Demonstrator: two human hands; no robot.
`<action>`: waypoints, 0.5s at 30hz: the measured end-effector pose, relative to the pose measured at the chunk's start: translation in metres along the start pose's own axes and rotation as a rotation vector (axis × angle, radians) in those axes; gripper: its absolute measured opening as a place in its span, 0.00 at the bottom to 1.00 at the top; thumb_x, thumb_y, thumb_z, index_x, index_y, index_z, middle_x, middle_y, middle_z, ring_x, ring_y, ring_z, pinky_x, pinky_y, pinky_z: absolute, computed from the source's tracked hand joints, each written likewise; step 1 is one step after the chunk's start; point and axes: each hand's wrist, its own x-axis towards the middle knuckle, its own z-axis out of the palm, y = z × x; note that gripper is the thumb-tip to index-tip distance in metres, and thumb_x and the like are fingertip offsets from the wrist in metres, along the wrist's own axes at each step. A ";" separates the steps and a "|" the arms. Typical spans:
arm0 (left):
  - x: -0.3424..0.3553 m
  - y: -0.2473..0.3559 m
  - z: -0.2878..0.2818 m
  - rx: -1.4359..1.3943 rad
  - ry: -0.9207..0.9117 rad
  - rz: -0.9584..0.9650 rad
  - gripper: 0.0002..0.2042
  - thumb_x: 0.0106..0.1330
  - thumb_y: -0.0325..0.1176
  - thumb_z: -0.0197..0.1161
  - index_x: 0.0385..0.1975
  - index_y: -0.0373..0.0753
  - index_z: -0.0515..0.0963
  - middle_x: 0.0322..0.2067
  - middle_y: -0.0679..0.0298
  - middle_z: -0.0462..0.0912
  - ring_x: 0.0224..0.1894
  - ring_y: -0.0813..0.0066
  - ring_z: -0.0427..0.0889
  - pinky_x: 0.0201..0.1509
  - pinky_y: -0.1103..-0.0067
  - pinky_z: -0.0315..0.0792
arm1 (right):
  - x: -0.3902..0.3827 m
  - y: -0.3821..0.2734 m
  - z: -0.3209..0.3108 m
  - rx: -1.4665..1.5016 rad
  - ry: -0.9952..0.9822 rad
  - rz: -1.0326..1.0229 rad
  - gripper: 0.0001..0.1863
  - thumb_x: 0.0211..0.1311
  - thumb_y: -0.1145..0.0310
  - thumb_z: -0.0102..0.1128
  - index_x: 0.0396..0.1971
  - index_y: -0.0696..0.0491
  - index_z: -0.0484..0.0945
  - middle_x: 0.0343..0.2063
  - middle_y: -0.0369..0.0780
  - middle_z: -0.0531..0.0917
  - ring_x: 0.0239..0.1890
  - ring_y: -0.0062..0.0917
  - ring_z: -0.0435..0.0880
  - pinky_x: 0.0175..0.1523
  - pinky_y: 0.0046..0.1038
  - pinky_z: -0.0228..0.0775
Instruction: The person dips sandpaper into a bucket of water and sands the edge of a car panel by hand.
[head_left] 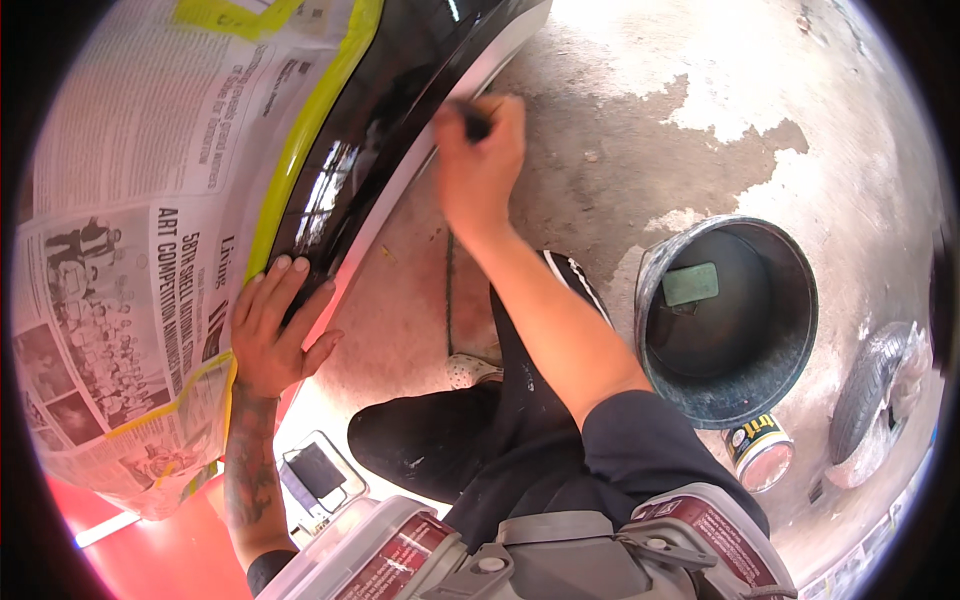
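A glossy black car panel [400, 100] curves down from the top, with a pale strip along its lower edge. Yellow masking tape [302, 160] borders it, holding newspaper sheets [120, 190] over the area at the left. My left hand [272, 325] lies with fingers stretched out across the tape and the panel's near end. Farther up, my right hand [483, 165] is at the panel's edge, its fingers closed round a small black piece [470, 120]. That piece is blurred and partly hidden by the fingers, so its kind does not show.
A dark bucket [806, 340] stands right of my right arm, with a green rectangular block [691, 284] inside. Beside it is a small tin [765, 462], then a tyre [868, 395] by crumpled plastic. Clear-sided containers [385, 550] show at the bottom. Red bodywork [150, 550] lies lower left.
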 end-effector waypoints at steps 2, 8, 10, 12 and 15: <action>0.000 0.001 0.001 0.003 0.017 0.007 0.20 0.66 0.53 0.61 0.51 0.50 0.83 0.60 0.58 0.76 0.61 0.57 0.75 0.60 0.63 0.68 | 0.010 -0.003 0.003 0.206 0.095 0.009 0.10 0.56 0.72 0.65 0.29 0.59 0.71 0.31 0.43 0.73 0.36 0.34 0.74 0.44 0.33 0.67; 0.002 0.001 -0.002 -0.046 0.006 -0.012 0.20 0.62 0.50 0.65 0.51 0.49 0.82 0.61 0.58 0.75 0.62 0.57 0.75 0.60 0.62 0.68 | -0.047 -0.029 0.010 0.134 0.037 0.172 0.10 0.59 0.72 0.64 0.28 0.57 0.70 0.30 0.41 0.74 0.34 0.31 0.73 0.43 0.32 0.67; 0.003 0.002 -0.003 -0.053 0.008 -0.018 0.21 0.62 0.51 0.65 0.51 0.48 0.82 0.61 0.58 0.75 0.63 0.57 0.75 0.61 0.62 0.68 | -0.075 -0.028 0.010 0.019 -0.165 0.099 0.10 0.61 0.72 0.63 0.29 0.57 0.70 0.29 0.40 0.75 0.34 0.28 0.73 0.41 0.32 0.66; 0.004 0.001 -0.004 -0.062 -0.003 -0.023 0.21 0.61 0.51 0.66 0.51 0.48 0.82 0.61 0.58 0.75 0.63 0.57 0.74 0.61 0.62 0.68 | -0.085 -0.014 0.009 0.081 -0.088 0.138 0.09 0.60 0.71 0.64 0.29 0.57 0.71 0.29 0.40 0.76 0.34 0.26 0.74 0.42 0.31 0.67; 0.002 0.003 -0.005 -0.075 0.000 -0.043 0.21 0.59 0.50 0.67 0.51 0.49 0.82 0.61 0.60 0.75 0.63 0.59 0.74 0.61 0.63 0.69 | -0.074 0.013 0.008 0.213 -0.062 0.290 0.09 0.59 0.71 0.65 0.31 0.57 0.72 0.29 0.39 0.78 0.34 0.23 0.75 0.44 0.28 0.68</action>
